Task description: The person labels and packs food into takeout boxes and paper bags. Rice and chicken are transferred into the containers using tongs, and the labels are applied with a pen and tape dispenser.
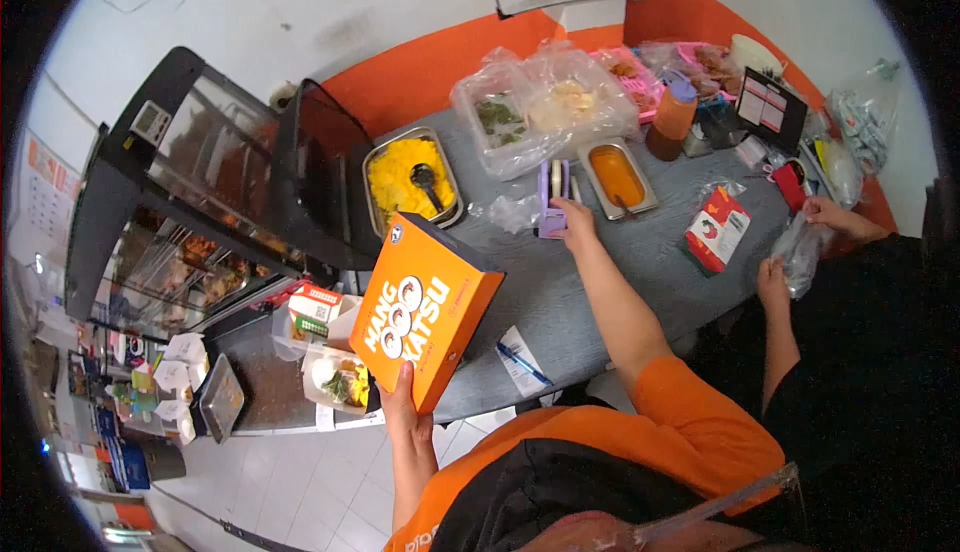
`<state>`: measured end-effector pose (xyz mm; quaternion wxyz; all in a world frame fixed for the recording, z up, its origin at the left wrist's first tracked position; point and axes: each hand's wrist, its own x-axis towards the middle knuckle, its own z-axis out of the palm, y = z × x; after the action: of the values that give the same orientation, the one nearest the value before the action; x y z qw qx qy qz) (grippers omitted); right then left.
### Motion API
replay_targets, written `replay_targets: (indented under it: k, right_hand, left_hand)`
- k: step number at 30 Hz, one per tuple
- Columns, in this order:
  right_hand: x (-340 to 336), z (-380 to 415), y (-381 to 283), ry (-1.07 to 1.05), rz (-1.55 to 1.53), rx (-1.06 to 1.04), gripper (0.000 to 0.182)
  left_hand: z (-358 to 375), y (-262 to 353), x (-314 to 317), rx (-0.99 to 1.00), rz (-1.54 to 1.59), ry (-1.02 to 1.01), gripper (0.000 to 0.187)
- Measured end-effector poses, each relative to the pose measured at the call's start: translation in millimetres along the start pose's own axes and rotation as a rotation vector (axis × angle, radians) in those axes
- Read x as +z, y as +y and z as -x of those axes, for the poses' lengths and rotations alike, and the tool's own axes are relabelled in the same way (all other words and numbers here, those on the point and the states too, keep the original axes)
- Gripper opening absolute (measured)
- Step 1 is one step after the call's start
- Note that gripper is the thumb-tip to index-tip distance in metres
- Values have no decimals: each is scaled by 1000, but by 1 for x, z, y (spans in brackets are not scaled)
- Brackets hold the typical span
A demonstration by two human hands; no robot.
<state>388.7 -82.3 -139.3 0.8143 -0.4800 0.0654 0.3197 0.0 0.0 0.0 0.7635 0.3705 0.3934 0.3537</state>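
An orange cardboard box (460, 287) with white "MANG KATSU" lettering is held tilted over the counter's front edge. My left hand (402, 407) grips it at the lower edge, thumb on the front face. My right arm reaches across the counter, and my right hand (573, 224) has its fingers closed on the near end of a purple tape dispenser (550, 207). Crumpled clear plastic (512, 214) lies left of the dispenser. An open paper box (338, 377) with greens and yellow food sits partly behind the orange box.
A tray of yellow rice (400, 177) with a black spoon, a tray of orange sauce (617, 177), and plastic-covered tubs (545, 102) stand behind. A pen (525, 364) lies on paper. A glass display case (200, 192) stands left. At right, another person's hands (775, 282) hold a plastic bag.
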Motion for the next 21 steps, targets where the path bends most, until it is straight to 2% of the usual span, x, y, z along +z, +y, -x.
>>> replay_targets:
  k: [1, 2, 4, 5, 7, 8, 9, 11, 12, 14, 16, 18, 19, 20, 21]
  right_hand:
    - [3, 10, 4, 64, -19, -170, 26]
    - [4, 13, 16, 46, -18, -164, 26]
    - [6, 13, 65, 278, 237, -679, 16]
    - [-2, 13, 70, 262, 243, -673, 16]
    - [-9, 19, 71, 472, 810, -834, 15]
    - [-11, 22, 67, 495, 907, -956, 16]
    - [-17, 20, 61, 489, 905, -957, 16]
    - [-29, 21, 57, 536, 998, -767, 13]
    - [-27, 30, 55, 507, 1045, -945, 12]
    - [9, 82, 40, 126, 805, -550, 11]
    - [68, 183, 2, -428, 406, -190, 16]
    - [97, 239, -12, -791, 468, -184, 16]
    - [108, 255, -11, -857, 449, -239, 14]
    - [118, 266, -11, -886, 456, -339, 14]
    - [125, 272, -12, -883, 455, -343, 14]
  left_hand:
    - [6, 5, 5, -35, 58, 20, 53]
    - [8, 7, 10, -67, 120, 37, 51]
    - [5, 21, -2, -48, 135, 21, 50]
    - [6, 20, -1, -55, 166, -13, 48]
    - [10, 24, 3, -62, 180, 19, 46]
    - [15, 29, 6, -71, 205, 19, 46]
    - [17, 31, 10, -83, 235, 14, 46]
    - [20, 35, 10, -94, 254, 26, 46]
    - [18, 37, 10, -103, 277, 29, 46]
    - [10, 37, 9, -50, 270, 5, 45]
    - [9, 33, 9, -18, 264, -5, 45]
    - [7, 33, 12, 19, 290, -37, 46]
    - [8, 32, 13, 14, 286, -41, 46]
    - [9, 30, 14, 82, 229, -60, 44]
    - [11, 29, 15, 152, 173, -80, 43]
